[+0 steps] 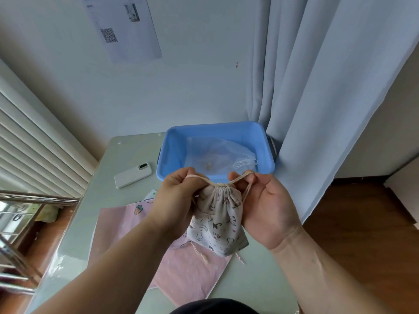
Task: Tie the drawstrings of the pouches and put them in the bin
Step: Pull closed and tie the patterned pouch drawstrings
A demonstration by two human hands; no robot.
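The cat pouch (217,220) hangs in the air between the two hands, and its top is bunched tight. The left hand (174,196) pinches the string (238,177) on one side. The right hand (269,207) pinches a loop of the string on the other side. The string runs from hand to hand across the top of the cat pouch, and the bag part hangs down between the wrists. Just behind the hands, the blue bin (172,152) sits on the tabletop (127,150) with a see-through pouch (210,152) inside it. Under the cat pouch, a pink cloth (188,275) with a strawberry on it lies flat. A white phone (133,175) lies left of the blue bin
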